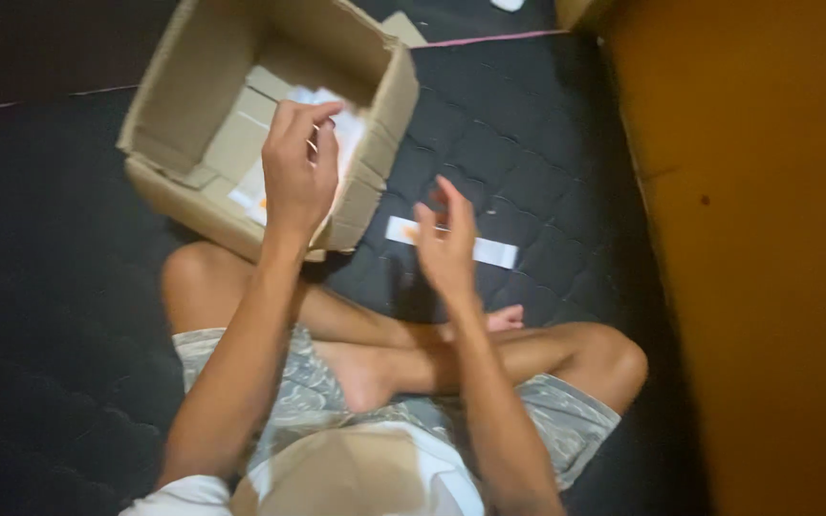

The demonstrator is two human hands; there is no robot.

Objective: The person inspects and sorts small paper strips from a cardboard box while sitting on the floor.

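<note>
The person sits cross-legged on a dark quilted mat, with an open cardboard box at eleven o'clock. The left hand pinches a white packet over the box, seemingly mid-packing. The right hand hovers open above a white strip at one o'clock; picking it up would call for a light pinch.

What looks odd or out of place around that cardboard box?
The cardboard box sits tilted, its near edge propped on the person's knee rather than flat on the dark quilted mattress. One white paper strip lies loose outside it, beside the right hand. The left hand holds white paper over the box. Nothing looks torn or spilled.
</note>
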